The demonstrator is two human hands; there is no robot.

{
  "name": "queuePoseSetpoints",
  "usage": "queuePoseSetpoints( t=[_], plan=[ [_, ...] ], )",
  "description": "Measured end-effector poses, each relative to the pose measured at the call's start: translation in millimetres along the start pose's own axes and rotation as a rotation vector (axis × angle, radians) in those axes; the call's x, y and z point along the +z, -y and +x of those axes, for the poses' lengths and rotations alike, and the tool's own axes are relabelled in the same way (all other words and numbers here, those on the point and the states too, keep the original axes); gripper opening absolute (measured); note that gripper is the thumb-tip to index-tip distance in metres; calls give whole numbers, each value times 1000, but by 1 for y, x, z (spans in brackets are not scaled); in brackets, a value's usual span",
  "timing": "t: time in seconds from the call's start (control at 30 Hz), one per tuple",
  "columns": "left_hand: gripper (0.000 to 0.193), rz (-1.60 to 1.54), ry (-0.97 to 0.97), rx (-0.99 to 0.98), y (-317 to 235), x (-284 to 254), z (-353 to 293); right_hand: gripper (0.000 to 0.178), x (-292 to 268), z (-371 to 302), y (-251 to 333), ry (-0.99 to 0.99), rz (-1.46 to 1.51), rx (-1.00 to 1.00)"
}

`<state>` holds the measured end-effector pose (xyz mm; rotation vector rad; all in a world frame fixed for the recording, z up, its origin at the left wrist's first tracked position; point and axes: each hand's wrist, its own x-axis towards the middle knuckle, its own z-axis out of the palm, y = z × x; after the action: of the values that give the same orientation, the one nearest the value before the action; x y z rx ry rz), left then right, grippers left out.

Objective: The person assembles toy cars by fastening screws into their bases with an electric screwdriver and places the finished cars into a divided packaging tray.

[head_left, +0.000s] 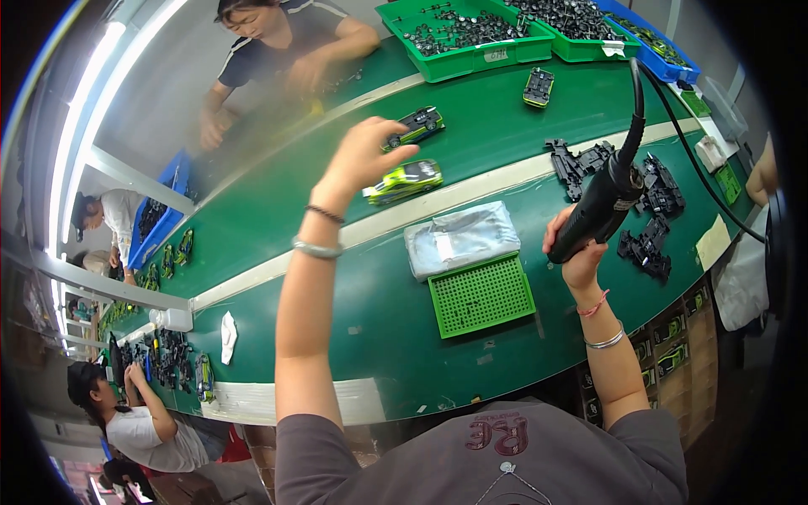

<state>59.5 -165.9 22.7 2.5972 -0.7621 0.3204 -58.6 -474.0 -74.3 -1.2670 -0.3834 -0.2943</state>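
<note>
My left hand reaches over the far strip of the green bench, fingers apart and holding nothing. Just beyond its fingertips is a toy car with its black underside showing. A green and black toy car, slightly blurred, sits wheels down beside my thumb. My right hand is wrapped round a black corded electric screwdriver, held slanting above the bench. Black plastic toy car chassis lie in a loose group beyond and right of it.
Before me are a wrapped, pale flat block and a green perforated tray. Green bins of small wheel parts stand at the far edge. Another toy car lies belly up. The screwdriver's cord arcs rightward. Co-workers sit across and left.
</note>
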Motion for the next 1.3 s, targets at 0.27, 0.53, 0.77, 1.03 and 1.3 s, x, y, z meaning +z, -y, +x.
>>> queuePoseSetpoints(
  t=[0.27,0.53,0.77,1.03,1.3],
  plan=[
    [46,175,203,-1,-29,101,26,84,-4,-4,-1,14,51,-24],
    [47,508,212,-683,101,-78,-217,84,-9,-1,-4,43,-72,18],
    [48,329,-176,-1120,-2,-148,-398,83,-24,-2,-16,71,-126,37],
    [47,488,-624,-1314,-95,-110,-573,89,-24,13,-8,95,-96,85],
    [49,-359,-933,-2045,-88,-18,-635,86,-21,17,-9,74,-84,83]
  ],
)
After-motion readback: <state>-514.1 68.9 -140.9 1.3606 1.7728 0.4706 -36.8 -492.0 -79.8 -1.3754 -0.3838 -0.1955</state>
